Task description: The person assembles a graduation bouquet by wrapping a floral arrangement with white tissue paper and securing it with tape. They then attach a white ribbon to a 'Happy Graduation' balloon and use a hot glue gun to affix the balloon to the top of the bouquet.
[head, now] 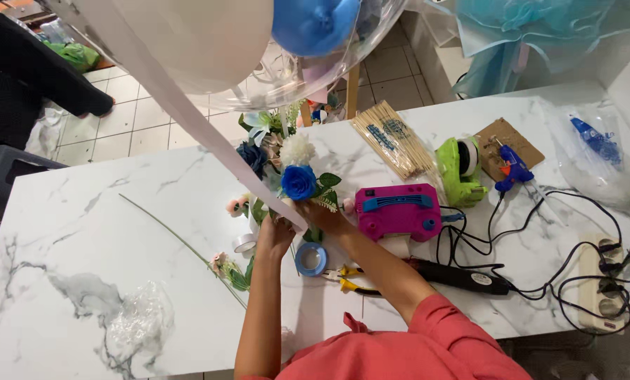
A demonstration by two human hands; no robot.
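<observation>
A person in a coral-red top works with both hands at the base of an artificial flower arrangement (pixel 290 172) standing near the middle of a white marble-patterned desk (pixel 83 225), seen from a head-worn camera. The left hand (pixel 276 229) is closed around the lower left of the arrangement, and the right hand (pixel 325 217) grips its base from the right, fingers curled in among the stems and leaves; exactly what each fingertip pinches cannot be made out. A blue fabric rose (pixel 299 182) sits just above the hands, with a white pompom bloom (pixel 297 149) and a dark blue flower (pixel 251 156) above it. A broad white ribbon (pixel 188 112) slants across the view in front of the arrangement, below a clear balloon (pixel 258 49) with a blue balloon (pixel 315 24) inside. Just below the hands lie a blue tape roll (pixel 310 259), a small clear tape roll (pixel 244 243) and yellow-handled pliers (pixel 350 278). Just right of the right hand stands a magenta electric balloon pump (pixel 398 211). Farther right are a bundle of bamboo skewers (pixel 396 144), a lime-green tape dispenser (pixel 459 169), a blue glue gun (pixel 512 165) on cardboard and a power strip (pixel 603 281) with tangled black cords. A long green stem (pixel 181 243) lies at left, near crumpled clear plastic (pixel 139 317).
</observation>
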